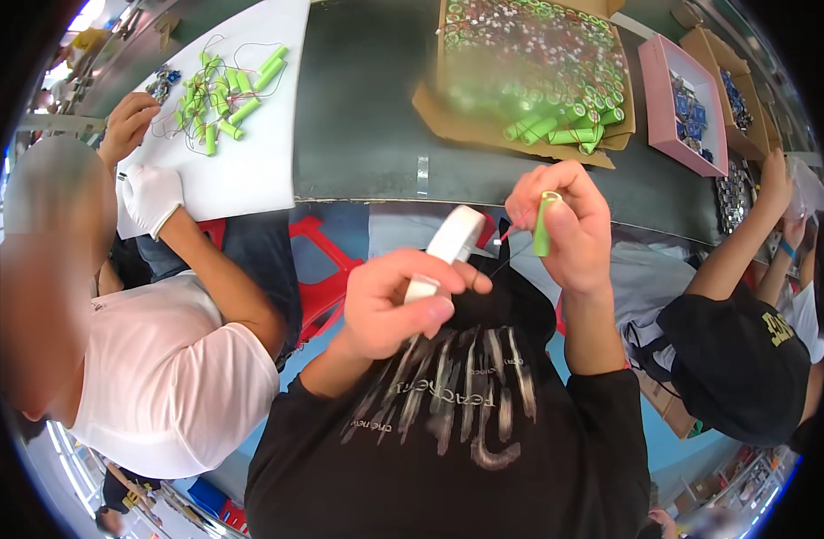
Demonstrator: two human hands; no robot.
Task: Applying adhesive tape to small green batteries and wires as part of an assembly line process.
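Note:
My left hand (401,301) is closed around a roll of white tape (455,235), held upright in front of my chest. To its right, my right hand (569,220) pinches a green cylindrical battery cell (542,229) between thumb and fingers. Thin wires with a small white connector (498,241) hang from the cell toward the tape roll. The roll and the cell are apart, both held off the table's near edge.
An open cardboard box (520,144) full of green cells and wires stands on the dark table (358,135). Right of it, a pink box (656,99) holds blue parts. Loose wired cells (244,111) lie on a white sheet (264,180) at left. Co-workers sit on both sides.

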